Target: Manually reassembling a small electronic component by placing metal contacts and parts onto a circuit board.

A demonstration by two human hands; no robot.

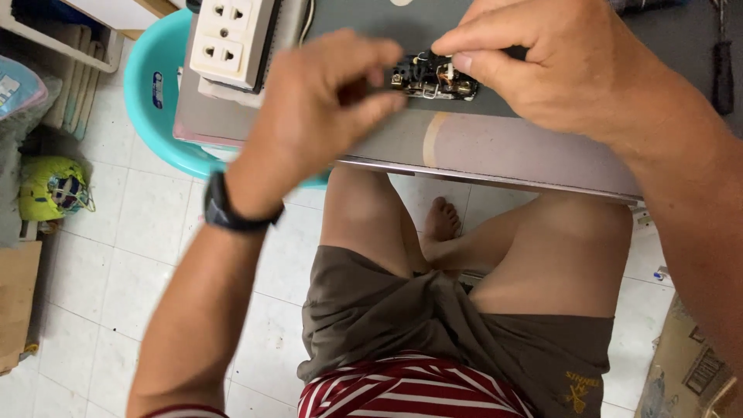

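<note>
A small black electrical part (433, 79) with exposed copper contacts and thin wires sits above a grey board (480, 147) near its front edge. My left hand (317, 108), with a black watch on the wrist, pinches the part's left end. My right hand (557, 66) grips its right end, thumb and forefinger on the wires. Both hands are closed on the part. Its underside is hidden by my fingers.
A white multi-socket outlet strip (231, 39) lies at the board's far left. A turquoise plastic basin (155, 101) stands on the tiled floor under it. A black-handled tool (722, 73) lies far right. Cardboard (685, 364) sits at lower right, a yellow bundle (50, 190) at left.
</note>
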